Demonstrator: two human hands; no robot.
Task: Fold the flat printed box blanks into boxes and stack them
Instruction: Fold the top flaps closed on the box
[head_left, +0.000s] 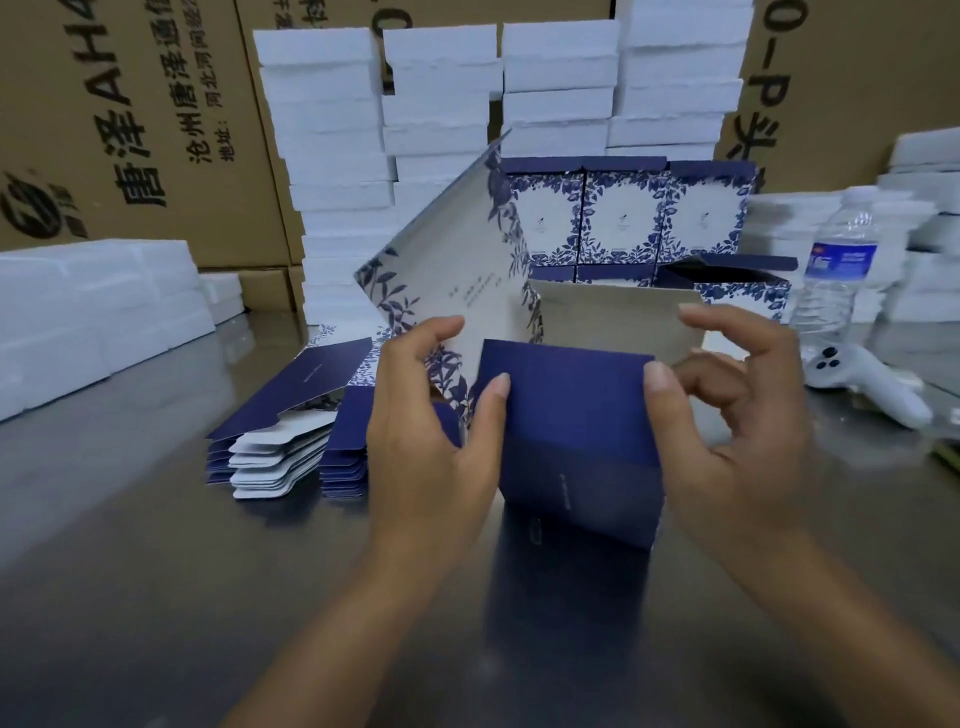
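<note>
The box blank (571, 415) stood partly folded at the middle of the steel table (156, 571), its dark blue panel facing us, a floral-printed panel rising toward 11 o'clock and a plain grey inner panel at 1 o'clock. Our left hand (426, 415) gripped it at 9 o'clock, thumb laid on the blue panel's left edge and the other fingers curled round the floral side. Our right hand (727, 410) pinched it at 3 o'clock, thumb pressed on the blue panel's right edge and the forefinger curved at the top edge of the grey panel; we could not tell whether the other curled fingers touched the card. The stack of flat blanks (291, 415) lay just beside the left hand at 9 o'clock. The finished boxes (623, 218) stood in rows behind, at 12 o'clock, with tall piles of white foam blocks (337, 156) behind them and brown cartons (130, 130) printed with lettering at 10 o'clock. At 2 o'clock stood a water bottle (836, 270), upright, and near its foot at 3 o'clock lay a white controller (862, 379).
</note>
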